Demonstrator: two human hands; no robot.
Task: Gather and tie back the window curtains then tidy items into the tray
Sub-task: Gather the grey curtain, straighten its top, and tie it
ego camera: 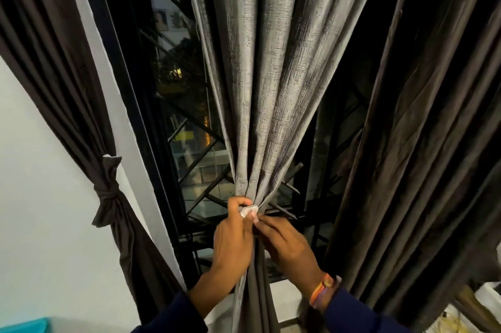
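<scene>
Both hands — left hand, right hand — pinch a small white tie around the gathered grey textured curtain; loosening either pinch could spill the folds.

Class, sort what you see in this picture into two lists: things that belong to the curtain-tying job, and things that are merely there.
Belongs to the job:
- grey curtain, gathered
- white tie-back
- left hand, right hand, both pinching the tie-back
- tied dark curtain
- loose dark curtain

Merely there:
- window grille
- wristband
- turquoise object, bottom left
</scene>
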